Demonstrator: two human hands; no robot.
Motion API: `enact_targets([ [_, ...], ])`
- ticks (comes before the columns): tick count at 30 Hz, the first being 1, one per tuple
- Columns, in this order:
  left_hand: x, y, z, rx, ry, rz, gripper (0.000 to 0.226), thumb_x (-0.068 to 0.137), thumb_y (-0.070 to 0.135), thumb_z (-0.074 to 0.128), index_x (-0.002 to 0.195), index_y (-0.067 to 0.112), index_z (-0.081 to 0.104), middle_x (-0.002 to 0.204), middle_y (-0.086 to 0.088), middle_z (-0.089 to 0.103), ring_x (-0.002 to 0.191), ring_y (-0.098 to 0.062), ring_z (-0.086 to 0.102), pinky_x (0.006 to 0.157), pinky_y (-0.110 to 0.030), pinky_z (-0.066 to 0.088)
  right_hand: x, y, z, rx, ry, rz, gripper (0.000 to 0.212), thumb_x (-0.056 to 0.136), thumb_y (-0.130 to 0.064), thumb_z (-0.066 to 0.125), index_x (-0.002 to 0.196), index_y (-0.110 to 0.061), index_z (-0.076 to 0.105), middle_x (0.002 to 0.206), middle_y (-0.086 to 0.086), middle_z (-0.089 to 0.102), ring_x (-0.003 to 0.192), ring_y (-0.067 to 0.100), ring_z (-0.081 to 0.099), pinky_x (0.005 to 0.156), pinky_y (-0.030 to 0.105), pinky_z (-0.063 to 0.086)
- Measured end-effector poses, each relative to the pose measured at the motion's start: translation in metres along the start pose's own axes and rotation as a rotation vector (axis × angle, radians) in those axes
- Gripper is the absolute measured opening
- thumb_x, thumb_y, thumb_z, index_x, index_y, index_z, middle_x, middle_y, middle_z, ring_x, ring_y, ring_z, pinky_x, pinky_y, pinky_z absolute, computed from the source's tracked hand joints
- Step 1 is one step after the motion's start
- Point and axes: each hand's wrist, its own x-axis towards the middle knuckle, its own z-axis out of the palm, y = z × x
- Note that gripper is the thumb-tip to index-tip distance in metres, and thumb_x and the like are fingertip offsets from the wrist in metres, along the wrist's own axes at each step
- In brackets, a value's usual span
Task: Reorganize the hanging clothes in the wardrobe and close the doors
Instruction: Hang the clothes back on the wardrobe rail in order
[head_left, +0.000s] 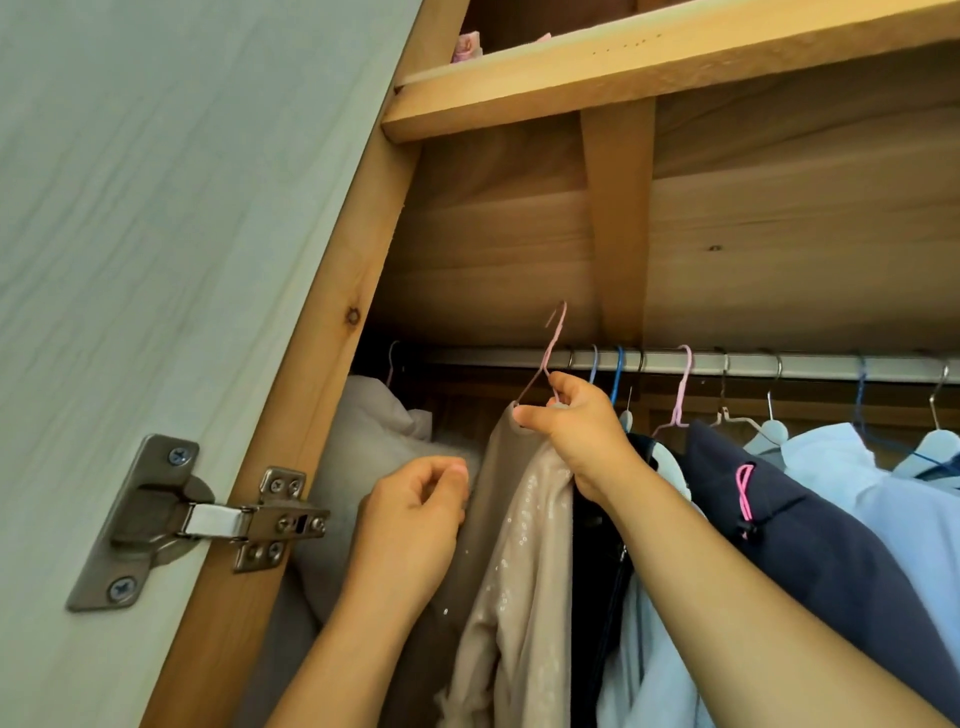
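Right hand: your right hand pinches the neck of the pink wire hanger between thumb and curled fingers, just below the rail
Pink wire hanger: its hook stands tilted above the rail, free of it, in the gap left of the other hooks; the beige sequined garment hangs from it
Left hand: your left hand lies against the left edge of the beige garment with fingers curled inward; whether it grips the cloth cannot be told
Beige sequined garment: it hangs between the pale bundled fabric on the left and a dark garment on the right, touching both
Rail: a metal bar runs across the wardrobe under the wooden shelf; blue, pink and metal hooks sit on it to the right of your right hand
Other clothes: a navy garment with a pink cord hangs right of your right forearm; light blue shirts hang beyond it
Door: the pale wardrobe door stands open at the left, joined to the wooden frame by a metal hinge
Upper shelf: a small pink item lies on it at the left; too little shows to tell what it is
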Motion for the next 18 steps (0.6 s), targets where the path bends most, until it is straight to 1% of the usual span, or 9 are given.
enact_targets([
  [2, 0.001, -0.003, 0.002, 0.011, 0.000, -0.003, 0.025, 0.090, 0.024, 0.055, 0.069, 0.032, 0.065, 0.074, 0.001, 0.069, 0.082, -0.025, 0.066, 0.081, -0.042, 0.053, 0.004, 0.005, -0.001, -0.008, 0.002, 0.028, 0.073, 0.082, -0.010, 0.071, 0.144, -0.011, 0.033, 0.141, 0.008, 0.045, 0.124, 0.018, 0.045, 0.092, 0.024, 0.034],
  [3, 0.002, -0.005, 0.004, 0.023, 0.000, -0.001, 0.023, 0.090, 0.024, 0.055, 0.071, 0.033, 0.064, 0.074, 0.004, 0.069, 0.081, -0.023, 0.066, 0.082, -0.041, 0.053, 0.006, 0.008, -0.002, -0.009, 0.002, 0.038, 0.072, 0.082, -0.009, 0.070, 0.144, -0.010, 0.034, 0.142, 0.008, 0.044, 0.126, 0.020, 0.044, 0.091, 0.024, 0.034],
  [6, 0.004, -0.010, 0.008, 0.063, -0.004, 0.014, 0.021, 0.090, 0.025, 0.057, 0.072, 0.033, 0.064, 0.073, 0.009, 0.068, 0.079, -0.016, 0.065, 0.080, -0.038, 0.054, 0.008, 0.014, -0.005, -0.004, -0.007, 0.040, 0.065, 0.084, -0.005, 0.068, 0.142, -0.008, 0.037, 0.139, 0.011, 0.047, 0.114, 0.013, 0.048, 0.090, 0.022, 0.034],
  [7, 0.004, -0.011, 0.009, 0.068, -0.005, 0.020, 0.021, 0.089, 0.025, 0.057, 0.072, 0.033, 0.065, 0.072, 0.009, 0.068, 0.078, -0.015, 0.066, 0.079, -0.037, 0.055, 0.009, 0.016, -0.006, -0.002, -0.010, 0.040, 0.068, 0.084, -0.006, 0.068, 0.143, -0.008, 0.035, 0.141, 0.010, 0.045, 0.117, 0.012, 0.046, 0.093, 0.022, 0.034],
  [9, 0.004, -0.013, 0.013, 0.082, -0.015, 0.032, 0.019, 0.090, 0.026, 0.058, 0.073, 0.032, 0.065, 0.072, 0.009, 0.068, 0.078, -0.014, 0.066, 0.077, -0.035, 0.055, 0.010, 0.020, -0.009, 0.005, -0.017, 0.044, 0.072, 0.084, -0.006, 0.068, 0.145, -0.010, 0.031, 0.148, 0.009, 0.038, 0.133, 0.018, 0.038, 0.101, 0.025, 0.032],
  [10, 0.004, -0.013, 0.015, 0.101, -0.024, 0.041, 0.018, 0.090, 0.026, 0.057, 0.074, 0.032, 0.065, 0.074, 0.010, 0.068, 0.078, -0.013, 0.065, 0.077, -0.034, 0.055, 0.011, 0.022, -0.009, 0.004, -0.024, 0.044, 0.072, 0.084, -0.006, 0.068, 0.146, -0.010, 0.030, 0.149, 0.009, 0.036, 0.137, 0.020, 0.034, 0.103, 0.027, 0.031],
  [14, 0.005, -0.016, 0.020, 0.142, -0.043, 0.071, 0.012, 0.089, 0.029, 0.058, 0.080, 0.030, 0.066, 0.077, 0.009, 0.068, 0.079, -0.009, 0.065, 0.073, -0.027, 0.052, 0.014, 0.029, -0.009, -0.052, -0.051, 0.047, 0.075, 0.082, -0.008, 0.069, 0.146, -0.011, 0.030, 0.151, 0.007, 0.033, 0.138, 0.020, 0.032, 0.104, 0.027, 0.030],
  [18, 0.005, -0.021, 0.023, 0.143, -0.040, 0.071, 0.012, 0.089, 0.029, 0.058, 0.081, 0.027, 0.067, 0.074, 0.008, 0.068, 0.076, -0.010, 0.064, 0.072, -0.027, 0.052, 0.014, 0.037, -0.009, -0.097, -0.115, 0.079, 0.078, 0.082, -0.009, 0.070, 0.147, -0.010, 0.028, 0.152, 0.007, 0.031, 0.139, 0.020, 0.031, 0.106, 0.028, 0.029],
])
